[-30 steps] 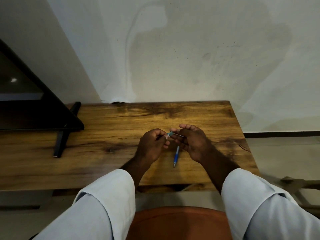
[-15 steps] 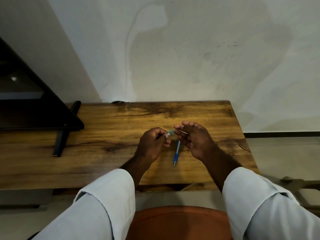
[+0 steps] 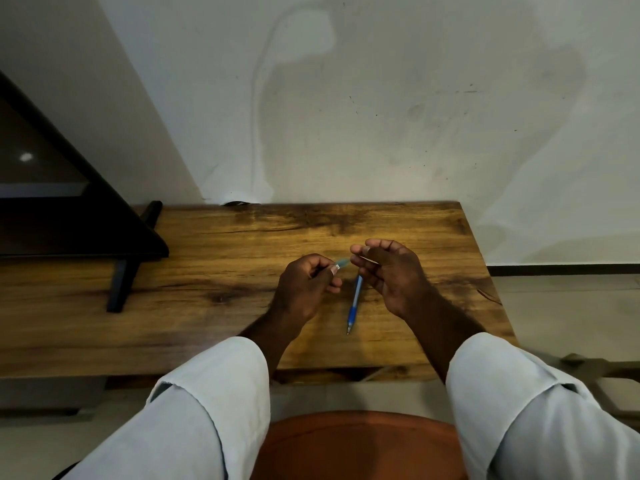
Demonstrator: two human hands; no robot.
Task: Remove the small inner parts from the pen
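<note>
The left hand (image 3: pixel 304 289) is curled, its thumb and forefinger pinching a small translucent blue pen piece (image 3: pixel 341 263), seemingly a cap or upper barrel. The right hand (image 3: pixel 391 275) pinches a thin pen refill (image 3: pixel 369 260) between thumb and fingertips, the other fingers loosely spread. Both are held just above the wooden surface (image 3: pixel 207 289), toward its right half, with the two parts' ends very near each other. Between the hands a blue pen barrel (image 3: pixel 354 304) lies on the surface, tip toward the near edge.

These parts look light and rigid; the refill is slender and would likely bend or slip, so holding it near the end is safest, and the smooth plastic piece wants a firm pinch.

Compared with a second ago, the right hand has opened its fingers and lifted slightly, and the refill now shows less.
</note>
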